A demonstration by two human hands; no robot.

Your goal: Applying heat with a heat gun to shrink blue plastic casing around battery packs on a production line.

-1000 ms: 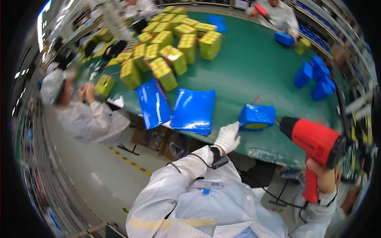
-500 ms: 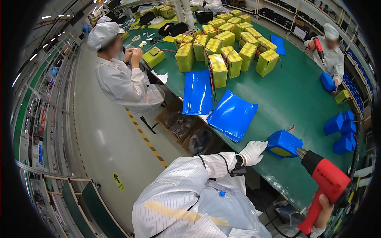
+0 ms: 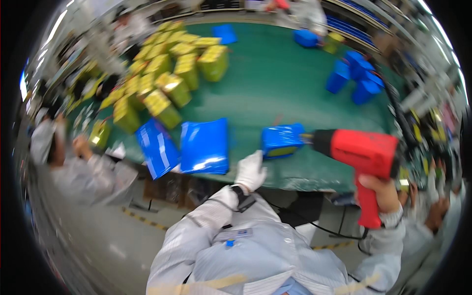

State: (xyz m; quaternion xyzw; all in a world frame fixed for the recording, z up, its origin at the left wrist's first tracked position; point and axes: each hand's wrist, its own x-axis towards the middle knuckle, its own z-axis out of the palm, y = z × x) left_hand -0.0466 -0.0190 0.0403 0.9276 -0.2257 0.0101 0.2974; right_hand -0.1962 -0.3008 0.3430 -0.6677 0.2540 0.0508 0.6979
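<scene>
A block-shaped battery pack in shiny blue wrap [image 3: 282, 140] sits near the front edge of the table, a yellow-green patch showing low on its front. My left hand [image 3: 251, 172], in a white glove, reaches its outstretched fingers to the pack's left lower corner; they hold nothing. My bare right hand [image 3: 378, 191] is closed round the grip of a red heat gun [image 3: 366, 150]. The gun's metal nozzle points left, right up against the pack's right end; whether they touch is blurred. Left of the pack lie two piles of flat blue wrap sleeves [image 3: 204, 147].
Many yellow-green battery packs [image 3: 167, 91] crowd the table's far left. Several blue-wrapped packs [image 3: 361, 73] stand at the back right. Co-workers sit at the left [image 3: 73, 167] and across the table [image 3: 305, 17]. The gun's cable [image 3: 314, 226] runs below the table edge.
My view has swung to the right, so the table now lies more squarely ahead. The heat gun has turned more level, its nozzle still at the pack. My left hand stays beside the pack.
</scene>
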